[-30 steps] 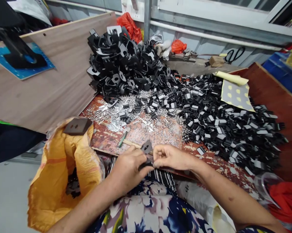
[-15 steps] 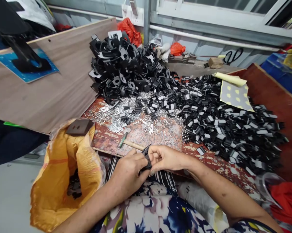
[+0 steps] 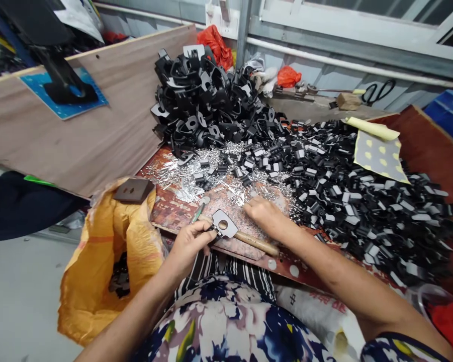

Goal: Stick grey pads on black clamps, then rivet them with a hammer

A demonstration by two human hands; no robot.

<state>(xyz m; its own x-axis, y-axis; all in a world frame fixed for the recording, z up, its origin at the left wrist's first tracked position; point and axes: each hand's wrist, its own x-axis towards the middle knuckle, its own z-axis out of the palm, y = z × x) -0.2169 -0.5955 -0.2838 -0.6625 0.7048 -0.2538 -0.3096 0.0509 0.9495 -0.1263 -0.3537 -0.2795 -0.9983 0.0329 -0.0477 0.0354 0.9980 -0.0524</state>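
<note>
My left hand (image 3: 194,240) is closed around a black plastic clip part (image 3: 231,229) with a flat grey face and a round hole. It holds the part just above the table's front edge. Under the part lies a hammer with a wooden handle (image 3: 262,245) and a green head (image 3: 197,213). My right hand (image 3: 264,215) is down on the table at the near edge of a scatter of thin metal pins (image 3: 190,176). Its fingers are bent together, and whatever lies between their tips is hidden.
Large black clip parts (image 3: 196,95) are heaped at the back left. Smaller black pieces (image 3: 347,201) with grey pads cover the right side. A yellow-backed sheet (image 3: 380,151) rests on them. An open yellow sack (image 3: 79,281) stands left, below a wooden board (image 3: 109,136).
My right hand has left the clip part and moved forward to the pins. The left hand has shifted left, turning the part's grey face up. The camera view has swung slightly left.
</note>
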